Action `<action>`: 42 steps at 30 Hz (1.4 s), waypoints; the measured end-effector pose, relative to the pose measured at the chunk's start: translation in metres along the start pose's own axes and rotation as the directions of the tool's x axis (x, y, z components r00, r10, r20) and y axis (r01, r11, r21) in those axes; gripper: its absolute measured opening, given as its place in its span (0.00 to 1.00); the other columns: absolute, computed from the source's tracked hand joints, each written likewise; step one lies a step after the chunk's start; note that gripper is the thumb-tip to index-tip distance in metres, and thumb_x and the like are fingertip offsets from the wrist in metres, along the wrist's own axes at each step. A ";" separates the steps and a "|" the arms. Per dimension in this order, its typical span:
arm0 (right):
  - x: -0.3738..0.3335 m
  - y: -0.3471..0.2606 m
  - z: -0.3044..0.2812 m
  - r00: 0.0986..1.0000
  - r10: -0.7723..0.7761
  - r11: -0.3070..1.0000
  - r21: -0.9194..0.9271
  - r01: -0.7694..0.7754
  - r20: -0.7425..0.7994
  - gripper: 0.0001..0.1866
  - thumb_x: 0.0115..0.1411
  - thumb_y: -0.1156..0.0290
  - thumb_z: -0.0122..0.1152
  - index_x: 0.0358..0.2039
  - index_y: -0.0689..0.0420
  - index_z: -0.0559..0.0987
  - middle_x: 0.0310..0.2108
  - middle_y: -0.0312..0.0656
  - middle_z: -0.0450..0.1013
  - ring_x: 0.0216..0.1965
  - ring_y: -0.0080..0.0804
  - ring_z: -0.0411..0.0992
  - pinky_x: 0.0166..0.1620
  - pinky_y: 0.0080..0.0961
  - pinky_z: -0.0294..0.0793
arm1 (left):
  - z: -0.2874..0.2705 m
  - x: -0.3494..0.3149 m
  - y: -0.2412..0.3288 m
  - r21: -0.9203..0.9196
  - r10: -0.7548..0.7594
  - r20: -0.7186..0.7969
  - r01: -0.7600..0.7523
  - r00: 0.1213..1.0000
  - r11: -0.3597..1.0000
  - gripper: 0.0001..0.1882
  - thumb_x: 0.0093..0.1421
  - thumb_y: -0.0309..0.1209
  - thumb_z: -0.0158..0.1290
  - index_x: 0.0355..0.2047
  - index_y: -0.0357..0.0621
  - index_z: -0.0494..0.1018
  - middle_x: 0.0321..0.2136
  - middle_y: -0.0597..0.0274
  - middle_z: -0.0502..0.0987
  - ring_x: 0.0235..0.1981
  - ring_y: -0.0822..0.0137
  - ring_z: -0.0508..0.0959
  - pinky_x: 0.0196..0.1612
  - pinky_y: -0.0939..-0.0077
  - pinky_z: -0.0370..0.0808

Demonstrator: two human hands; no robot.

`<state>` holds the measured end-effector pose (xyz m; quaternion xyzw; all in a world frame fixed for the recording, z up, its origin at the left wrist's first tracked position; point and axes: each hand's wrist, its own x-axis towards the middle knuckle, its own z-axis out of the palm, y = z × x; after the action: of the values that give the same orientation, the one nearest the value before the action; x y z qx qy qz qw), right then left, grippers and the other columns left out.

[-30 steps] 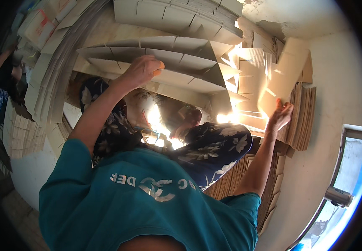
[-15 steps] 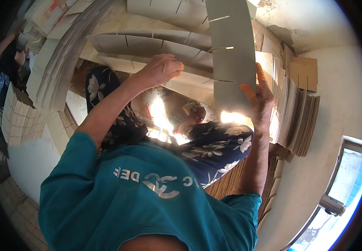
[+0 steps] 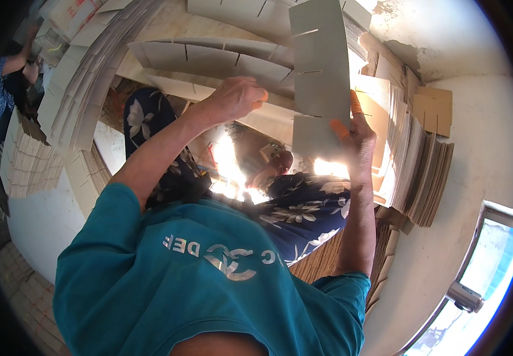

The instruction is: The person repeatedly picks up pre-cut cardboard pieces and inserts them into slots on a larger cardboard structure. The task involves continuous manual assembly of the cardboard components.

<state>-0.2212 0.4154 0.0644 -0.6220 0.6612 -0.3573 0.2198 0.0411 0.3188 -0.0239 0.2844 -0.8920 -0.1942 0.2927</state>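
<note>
My right hand (image 3: 357, 135) is closed on a long grey cardboard strip (image 3: 322, 65), thumb on its face near the lower end. The strip stands nearly upright, with several short slots cut into its left part. Orange covers sit on fingertips of both hands. My left hand (image 3: 239, 99) is closed in a loose fist left of the strip, over other slotted cardboard strips (image 3: 209, 57) that stand on edge across the pale work board (image 3: 188, 22). Whatever its fingers may pinch is hidden. The held strip crosses in front of the right ends of these standing strips.
Stacked cardboard sheets (image 3: 416, 166) stand at the right, with a brown piece (image 3: 433, 110) against the wall. Tall stacks (image 3: 84, 83) line the left side. Another person's arm (image 3: 22, 56) shows at far left. A window (image 3: 488, 261) is at lower right.
My right hand and its cardboard strip have shifted slightly left. My left hand has moved a little to the right, still closed. The view has shifted slightly.
</note>
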 end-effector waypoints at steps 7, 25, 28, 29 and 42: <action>0.000 0.014 0.004 0.997 -0.043 0.997 0.059 0.047 -0.065 0.32 0.56 0.76 0.62 0.62 0.58 0.64 0.21 0.33 0.70 0.23 0.15 0.61 0.30 0.11 0.65 | -0.024 0.039 -0.022 0.034 -0.039 -0.129 0.043 0.991 0.998 0.10 0.50 0.32 0.61 0.29 0.39 0.76 0.24 0.52 0.75 0.32 0.54 0.76 0.36 0.61 0.73; 0.013 0.011 0.004 0.980 -0.183 0.960 -0.200 0.194 0.071 0.32 0.54 0.79 0.63 0.60 0.60 0.66 0.24 0.37 0.74 0.24 0.14 0.63 0.31 0.11 0.66 | -0.012 0.100 -0.107 0.331 -0.100 -0.053 0.112 0.994 0.937 0.04 0.43 0.17 0.52 0.20 0.35 0.68 0.20 0.44 0.72 0.29 0.44 0.75 0.31 0.54 0.71; 0.015 0.008 0.006 0.986 -0.158 0.970 -0.178 0.165 0.053 0.33 0.53 0.80 0.63 0.60 0.59 0.66 0.23 0.36 0.72 0.24 0.15 0.62 0.31 0.10 0.64 | -0.011 0.102 -0.110 0.334 -0.083 -0.064 0.100 0.994 0.937 0.05 0.42 0.17 0.52 0.19 0.35 0.68 0.20 0.44 0.72 0.29 0.44 0.75 0.31 0.53 0.71; 0.015 0.005 0.006 0.992 -0.121 0.977 -0.173 0.127 0.046 0.33 0.53 0.80 0.63 0.61 0.58 0.66 0.22 0.36 0.71 0.24 0.15 0.62 0.31 0.10 0.63 | -0.012 0.102 -0.110 0.344 -0.077 -0.059 0.093 0.995 0.934 0.05 0.42 0.17 0.53 0.19 0.35 0.67 0.20 0.44 0.72 0.29 0.44 0.75 0.30 0.53 0.71; 0.032 0.002 0.004 0.974 -0.157 0.986 -0.032 0.164 0.165 0.33 0.54 0.85 0.60 0.61 0.57 0.66 0.39 0.44 0.79 0.33 0.19 0.71 0.42 0.14 0.71 | -0.015 0.104 -0.107 0.328 -0.148 -0.065 0.161 0.987 0.931 0.06 0.42 0.17 0.52 0.21 0.35 0.67 0.19 0.43 0.70 0.26 0.43 0.74 0.29 0.54 0.70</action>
<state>-0.2234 0.3834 0.0653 -0.7052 0.5966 -0.3069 0.2292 0.0232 0.1699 -0.0250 0.4026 -0.8809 -0.0580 0.2420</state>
